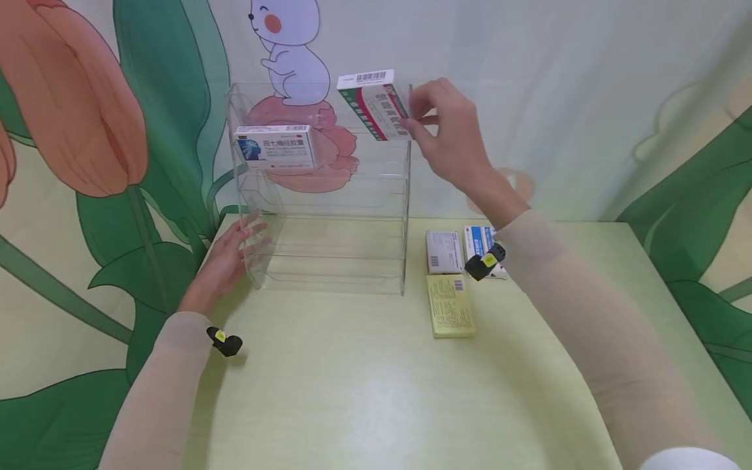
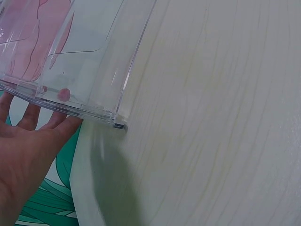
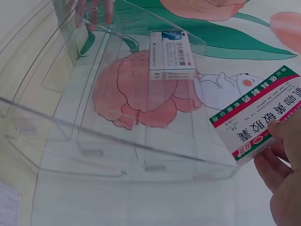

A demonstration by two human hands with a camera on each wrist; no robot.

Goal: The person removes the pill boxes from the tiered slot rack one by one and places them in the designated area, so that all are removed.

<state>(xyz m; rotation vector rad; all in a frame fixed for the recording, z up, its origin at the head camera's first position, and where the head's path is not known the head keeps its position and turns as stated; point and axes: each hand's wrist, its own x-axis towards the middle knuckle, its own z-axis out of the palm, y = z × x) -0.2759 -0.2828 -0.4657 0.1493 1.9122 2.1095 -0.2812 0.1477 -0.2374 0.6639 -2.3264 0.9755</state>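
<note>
My right hand (image 1: 452,134) pinches a white medicine box (image 1: 378,108) with green and red bands between thumb and fingers. It holds the box tilted at the top right of a clear acrylic shelf rack (image 1: 405,261). On the rack's upper tier, at the left, sits a white medicine box with a blue picture (image 1: 279,149). My left hand (image 1: 226,258) touches the rack's left side panel low down, its fingers extended. In the left wrist view, the fingertips (image 2: 56,118) rest against that panel.
Right of the rack, several boxes lie on the pale table (image 1: 329,391): a grey-white box (image 1: 444,252), a blue and white box (image 1: 478,241) partly hidden by the right wrist camera, and a yellow box (image 1: 450,307). A printed curtain or wall (image 1: 558,117) stands behind.
</note>
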